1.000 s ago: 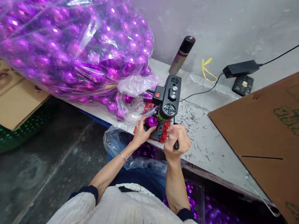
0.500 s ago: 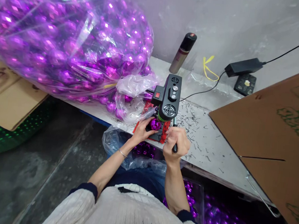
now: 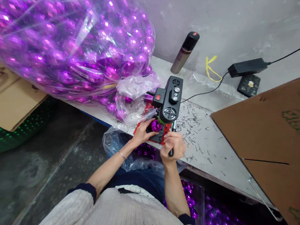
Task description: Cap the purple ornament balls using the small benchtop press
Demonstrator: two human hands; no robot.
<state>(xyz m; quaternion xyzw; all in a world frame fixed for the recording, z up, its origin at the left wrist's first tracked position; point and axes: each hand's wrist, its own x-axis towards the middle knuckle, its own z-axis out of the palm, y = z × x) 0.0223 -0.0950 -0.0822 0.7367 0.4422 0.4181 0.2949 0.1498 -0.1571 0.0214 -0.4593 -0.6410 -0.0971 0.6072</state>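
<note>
From where I stood, a black-capped bottle [image 3: 184,53] sat at upper centre, near the grey wall [image 3: 221,20], its top slanting rightward. A yellow tie [image 3: 208,66] lay right of it on the bench [image 3: 230,165]. Further right, I saw a black power adapter [image 3: 248,67] trailing thin cable, and just below it a dark box [image 3: 245,90] with a pale mark. A big cardboard carton [image 3: 271,137], printed in green, filled the right edge. Brown cardboard [image 3: 11,104] lay at left, over something green and shiny [image 3: 6,136], above dark floor [image 3: 58,167].
</note>
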